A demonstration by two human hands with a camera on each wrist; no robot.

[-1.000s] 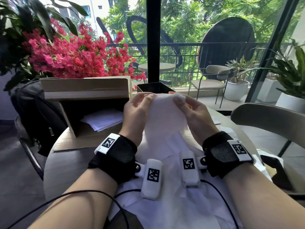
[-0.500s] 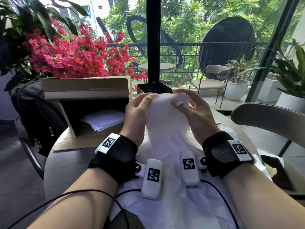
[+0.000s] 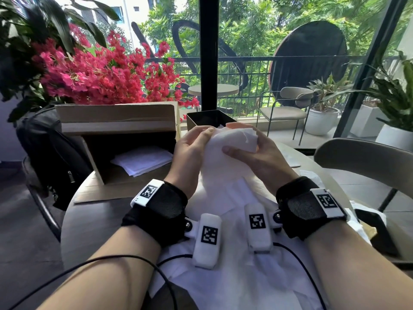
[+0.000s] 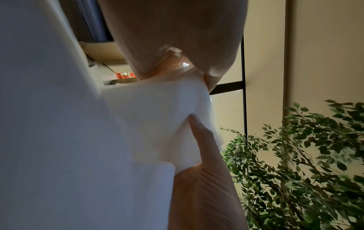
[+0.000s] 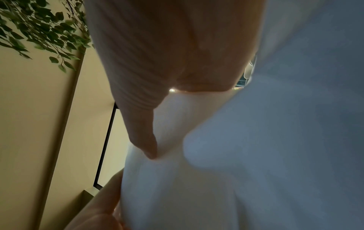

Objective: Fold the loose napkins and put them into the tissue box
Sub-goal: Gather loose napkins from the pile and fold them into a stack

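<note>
A white napkin [image 3: 218,159] is held up over the table, its lower part hanging to the pile. My left hand [image 3: 206,134] pinches its upper left edge. My right hand [image 3: 237,138] curls round its upper right corner, fingers over the top and thumb pressed into the front. In the left wrist view the napkin [image 4: 155,118] bulges where a thumb [image 4: 199,132] pushes into it. The right wrist view shows my thumb [image 5: 144,140] on the napkin [image 5: 197,179]. The black tissue box [image 3: 202,116] stands just behind my hands, open at the top.
Loose white napkins [image 3: 225,278] cover the round table [image 3: 89,222] under my wrists. A cardboard box [image 3: 116,121] on its side at the left holds folded napkins [image 3: 143,159]. A black bag [image 3: 51,153], red flowers [image 3: 100,74] and a chair [image 3: 366,157] surround the table.
My right hand has moved from pinching the top corner to curling over the napkin's top edge, thumb on the front. The spread top edge is now bunched, and my hands are closer together.
</note>
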